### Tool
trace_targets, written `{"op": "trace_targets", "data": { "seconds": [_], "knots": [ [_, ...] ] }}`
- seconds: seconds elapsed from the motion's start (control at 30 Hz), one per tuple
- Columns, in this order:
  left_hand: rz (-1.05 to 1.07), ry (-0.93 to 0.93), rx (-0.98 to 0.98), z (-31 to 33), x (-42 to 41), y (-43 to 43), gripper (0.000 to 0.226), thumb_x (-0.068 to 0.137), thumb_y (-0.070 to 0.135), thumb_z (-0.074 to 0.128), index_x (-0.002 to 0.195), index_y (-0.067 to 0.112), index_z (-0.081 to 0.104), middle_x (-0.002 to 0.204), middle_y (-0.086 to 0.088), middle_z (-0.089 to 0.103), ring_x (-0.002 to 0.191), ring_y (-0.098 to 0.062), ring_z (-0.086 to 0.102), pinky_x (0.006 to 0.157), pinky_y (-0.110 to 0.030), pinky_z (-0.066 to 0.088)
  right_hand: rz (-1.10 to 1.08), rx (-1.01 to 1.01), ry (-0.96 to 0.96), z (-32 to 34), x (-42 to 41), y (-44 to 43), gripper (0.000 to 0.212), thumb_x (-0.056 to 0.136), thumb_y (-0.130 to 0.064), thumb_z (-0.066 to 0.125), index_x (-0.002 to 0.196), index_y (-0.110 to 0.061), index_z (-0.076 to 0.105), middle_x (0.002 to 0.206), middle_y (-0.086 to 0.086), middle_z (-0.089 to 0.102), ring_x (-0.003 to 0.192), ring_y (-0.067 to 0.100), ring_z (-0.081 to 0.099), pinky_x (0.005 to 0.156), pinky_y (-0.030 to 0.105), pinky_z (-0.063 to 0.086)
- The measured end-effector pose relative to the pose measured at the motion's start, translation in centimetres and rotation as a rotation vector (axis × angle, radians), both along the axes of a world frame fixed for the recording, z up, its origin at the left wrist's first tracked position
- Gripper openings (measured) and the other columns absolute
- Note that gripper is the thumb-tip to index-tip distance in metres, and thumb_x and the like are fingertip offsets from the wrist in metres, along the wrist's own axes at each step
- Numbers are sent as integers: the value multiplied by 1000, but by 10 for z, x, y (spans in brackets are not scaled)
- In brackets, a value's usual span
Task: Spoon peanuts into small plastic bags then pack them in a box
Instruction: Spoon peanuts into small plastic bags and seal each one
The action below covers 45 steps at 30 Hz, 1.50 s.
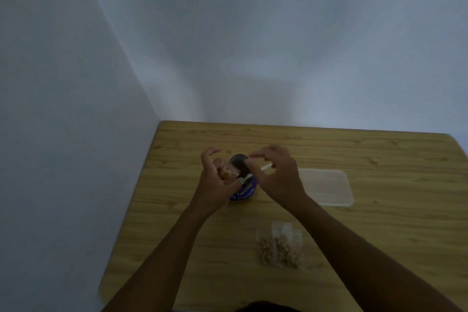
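Head view puts the left hand (pixel 215 185) at ten o'clock of the blue foil peanut packet (pixel 244 191), fingers curled round a small clear plastic bag (pixel 226 172) partly filled with peanuts and held beside the packet's dark opening, probably so each spoonful travels little. At the packet's two o'clock the right hand (pixel 278 180) pinches the handle of a white plastic spoon (pixel 266 166), its bowl angled down towards bag and packet. Farther right on the light wooden table (pixel 177 235), filled clear bags (pixel 278 246) lie at five o'clock, and a clear rectangular plastic box (pixel 326 187) waits at three o'clock, likely for packing.
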<state>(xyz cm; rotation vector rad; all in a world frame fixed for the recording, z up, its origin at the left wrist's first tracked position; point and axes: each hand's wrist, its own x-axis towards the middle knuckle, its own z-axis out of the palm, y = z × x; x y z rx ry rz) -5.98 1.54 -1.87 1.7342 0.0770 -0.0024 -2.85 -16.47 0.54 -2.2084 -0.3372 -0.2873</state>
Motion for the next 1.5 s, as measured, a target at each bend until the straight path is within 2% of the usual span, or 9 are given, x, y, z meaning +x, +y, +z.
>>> {"op": "trace_targets", "data": {
  "seconds": [0.13,0.3,0.43,0.63,0.8,0.93,1.03,1.23,1.5],
  "knots": [
    [-18,-61,-17,5,-5,-14,86,78,4,78,137,30,20,86,-7,62,72,-16,63,68,-28,54,186,113,141,26,-11,-1,23,79,-33,84,95,-18,80,84,-9,74,79,1,65,67,8,43],
    [-56,-75,-77,15,-14,-30,87,75,-4,75,136,29,22,102,-10,68,89,-21,69,77,-32,57,214,175,278,31,-10,-20,16,83,-20,81,99,-16,79,85,-8,77,76,3,70,67,19,55],
    [-57,-39,-202,24,-17,-40,49,88,18,62,133,19,40,108,-16,67,93,-22,67,79,-33,55,180,124,189,39,-14,-33,13,87,-9,75,96,-19,74,85,-9,72,79,7,66,73,28,57],
    [-41,-193,126,33,-20,-47,22,102,17,53,96,7,71,82,-11,68,69,-6,62,63,-11,45,200,102,41,49,-17,-57,16,86,-3,74,94,-17,70,84,-6,70,81,6,66,74,21,55],
    [2,-233,209,39,-22,-57,18,100,17,55,97,21,73,72,14,67,66,4,62,60,-8,42,151,147,90,48,-20,-71,19,87,-6,74,99,-21,67,85,-6,68,82,9,66,75,27,58],
    [-18,-257,239,36,-20,-63,27,103,30,50,86,18,67,63,-6,57,49,-18,48,48,-31,38,184,238,298,43,-25,-79,30,86,-21,78,115,-19,70,91,-1,72,84,15,70,77,28,60],
    [-2,-231,253,30,-19,-64,34,102,41,49,85,17,66,64,-16,58,51,-31,52,48,-44,42,136,250,339,32,-29,-83,11,90,-19,74,98,-14,78,82,0,77,76,9,71,71,27,58],
    [-27,-30,104,21,-34,-77,22,100,26,58,95,11,73,78,-4,74,71,-20,72,61,-32,59,72,387,516,9,-45,-92,10,93,-18,71,91,-10,76,77,7,76,69,17,70,66,29,58],
    [-22,385,-13,-32,-62,-108,13,99,19,59,105,10,67,87,-12,72,67,-16,68,55,-31,58,-47,320,758,-67,-80,-110,10,89,-14,75,93,-5,76,76,13,76,63,21,70,59,33,58]
  ]
}}
